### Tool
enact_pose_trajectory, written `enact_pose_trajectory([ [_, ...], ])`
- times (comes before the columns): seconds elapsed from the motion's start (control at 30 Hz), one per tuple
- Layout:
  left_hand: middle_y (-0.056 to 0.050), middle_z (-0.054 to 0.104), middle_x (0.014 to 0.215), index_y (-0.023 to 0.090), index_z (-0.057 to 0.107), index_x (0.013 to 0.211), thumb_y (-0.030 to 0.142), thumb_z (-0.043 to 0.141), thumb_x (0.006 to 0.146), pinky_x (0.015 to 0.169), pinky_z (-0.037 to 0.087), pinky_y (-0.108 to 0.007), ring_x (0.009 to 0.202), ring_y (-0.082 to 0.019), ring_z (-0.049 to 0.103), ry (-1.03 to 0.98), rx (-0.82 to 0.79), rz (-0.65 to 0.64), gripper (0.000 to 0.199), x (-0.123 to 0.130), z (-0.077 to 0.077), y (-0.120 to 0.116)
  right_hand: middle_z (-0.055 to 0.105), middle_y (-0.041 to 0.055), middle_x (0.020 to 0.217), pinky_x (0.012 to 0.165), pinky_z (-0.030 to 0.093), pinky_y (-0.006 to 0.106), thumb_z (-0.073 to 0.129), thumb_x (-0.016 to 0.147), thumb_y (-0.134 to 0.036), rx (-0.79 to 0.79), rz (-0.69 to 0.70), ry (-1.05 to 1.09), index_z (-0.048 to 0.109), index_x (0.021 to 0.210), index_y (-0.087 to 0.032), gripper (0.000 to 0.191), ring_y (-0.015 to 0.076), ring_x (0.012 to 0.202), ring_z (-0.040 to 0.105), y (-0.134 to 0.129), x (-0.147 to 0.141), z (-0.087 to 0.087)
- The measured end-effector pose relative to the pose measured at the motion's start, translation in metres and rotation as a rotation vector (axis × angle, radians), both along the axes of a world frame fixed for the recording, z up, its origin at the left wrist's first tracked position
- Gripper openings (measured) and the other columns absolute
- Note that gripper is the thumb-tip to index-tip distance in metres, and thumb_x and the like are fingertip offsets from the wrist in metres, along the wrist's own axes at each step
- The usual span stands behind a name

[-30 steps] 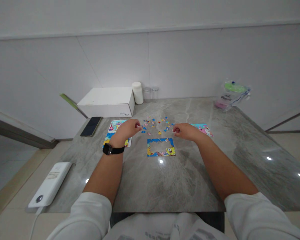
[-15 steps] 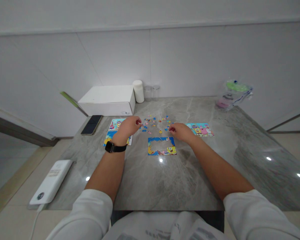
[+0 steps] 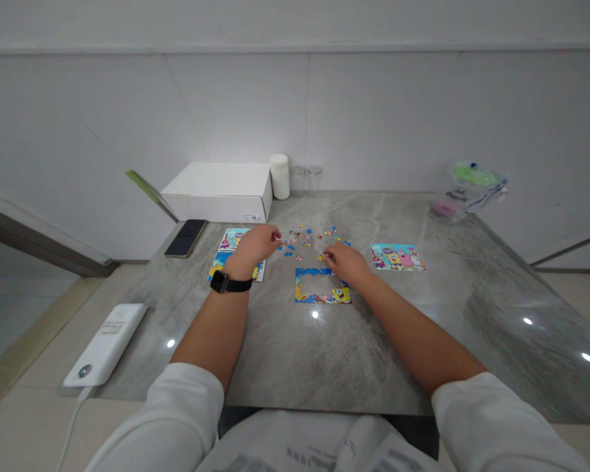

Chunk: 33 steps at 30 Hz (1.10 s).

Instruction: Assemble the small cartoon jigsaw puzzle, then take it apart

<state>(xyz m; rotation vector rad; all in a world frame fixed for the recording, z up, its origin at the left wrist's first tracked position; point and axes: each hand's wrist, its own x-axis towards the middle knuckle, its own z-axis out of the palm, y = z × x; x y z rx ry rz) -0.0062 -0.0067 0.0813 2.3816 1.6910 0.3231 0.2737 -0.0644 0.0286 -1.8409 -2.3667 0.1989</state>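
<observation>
Small loose jigsaw pieces point(image 3: 307, 244) in blue, yellow and pink lie scattered over the middle of the table. Left of them hovers my left hand point(image 3: 255, 248), a black watch on its wrist and its fingers curled in; anything between them is too small to see. From the right, my right hand point(image 3: 348, 263) has its thumb and forefinger pinched beside a yellow jigsaw piece point(image 3: 320, 257); whether they grip something is hidden. Just below sits the jigsaw frame point(image 3: 299, 298), a cartoon border around a bare grey opening, its upper right corner partly behind my right hand.
Cartoon picture cards lie left point(image 3: 216, 265) and right point(image 3: 398, 257). A phone point(image 3: 185, 238), a white box point(image 3: 216, 190), a white bottle point(image 3: 280, 177), glass jars point(image 3: 314, 181) and a plastic bag point(image 3: 467, 190) stand farther back. A corded white power bank point(image 3: 105, 344) occupies the left edge.
My right hand has moved left, from the right-hand jigsaw pieces to beside the yellow one. My left hand stays nearly in place. The whole view has shifted slightly.
</observation>
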Motion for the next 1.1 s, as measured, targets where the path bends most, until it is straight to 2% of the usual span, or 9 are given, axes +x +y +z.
enact_pose_trajectory([
  [0.13,-0.008,0.078,0.110,0.021,0.076,0.109,0.032,0.070,0.094,0.089,0.052,-0.032,0.102,-0.024,0.070,0.001,0.004,-0.003,0.020,-0.002,-0.003,0.002,0.071,0.0147,0.130,0.098,0.048,0.033,0.054,0.107,-0.036,0.032,-0.001,-0.036,0.074,0.129,-0.021,0.033,0.0273,0.119,0.066,0.004,-0.007,-0.003],
  [0.27,-0.008,0.078,0.110,0.020,0.076,0.109,0.031,0.069,0.094,0.088,0.052,-0.032,0.101,-0.024,0.070,-0.002,0.001,-0.012,0.020,-0.001,-0.002,0.002,0.072,0.0129,0.122,0.097,0.048,0.032,0.058,0.105,-0.033,-0.002,0.030,-0.021,0.077,0.123,-0.021,0.028,0.0256,0.114,0.067,0.009,-0.008,-0.003],
  [0.4,-0.008,0.078,0.110,0.020,0.075,0.113,0.032,0.070,0.094,0.088,0.052,-0.032,0.101,-0.024,0.070,-0.010,-0.009,-0.009,0.023,0.001,0.000,0.000,0.073,0.0099,0.115,0.095,0.048,0.030,0.064,0.102,-0.032,-0.044,0.003,0.030,0.078,0.114,-0.021,0.022,0.0227,0.109,0.067,0.012,-0.002,-0.004],
  [0.63,-0.007,0.078,0.109,0.022,0.072,0.118,0.036,0.072,0.094,0.083,0.051,-0.031,0.099,-0.024,0.071,-0.024,-0.034,0.002,0.028,0.006,-0.003,-0.001,0.071,0.0117,0.122,0.097,0.048,0.030,0.064,0.101,-0.031,-0.054,0.013,0.047,0.079,0.117,-0.020,0.024,0.0230,0.112,0.066,0.012,0.000,-0.003],
  [0.93,-0.007,0.079,0.109,0.021,0.072,0.120,0.034,0.068,0.096,0.082,0.050,-0.031,0.098,-0.023,0.070,0.001,-0.046,-0.040,0.028,0.018,0.001,-0.010,0.073,0.0103,0.115,0.096,0.047,0.028,0.067,0.095,-0.024,-0.097,-0.023,0.055,0.079,0.106,-0.018,0.017,0.0216,0.109,0.067,0.012,0.004,0.000],
  [1.1,-0.006,0.078,0.109,0.020,0.072,0.120,0.033,0.068,0.096,0.082,0.050,-0.031,0.097,-0.023,0.070,0.008,-0.058,-0.079,0.028,0.025,0.000,-0.012,0.071,0.0126,0.122,0.099,0.047,0.030,0.064,0.096,-0.022,-0.041,0.030,0.048,0.077,0.121,-0.019,0.028,0.0234,0.114,0.065,0.011,0.007,-0.005],
])
